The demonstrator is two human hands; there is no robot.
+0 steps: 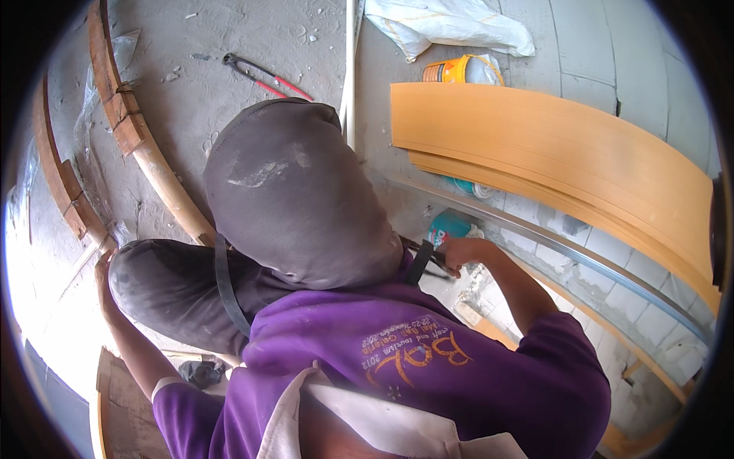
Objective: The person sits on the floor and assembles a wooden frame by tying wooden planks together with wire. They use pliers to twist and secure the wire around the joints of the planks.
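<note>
My left hand is beside my bent knee in dark trousers, close to the lower end of a wood pole. The knee hides most of its fingers. My right hand is raised in front of my right side with its fingers curled. It closes on something dark and thin that I cannot make out, near a black strap. A second black strap crosses my other leg. Just past my right hand stands a teal container with a pale top.
Long curved light-wood panels and a metal rail span the right. Red-handled pincers lie on the dusty floor. Bound wooden poles run along the left. A yellow bucket and white sack are at the back.
</note>
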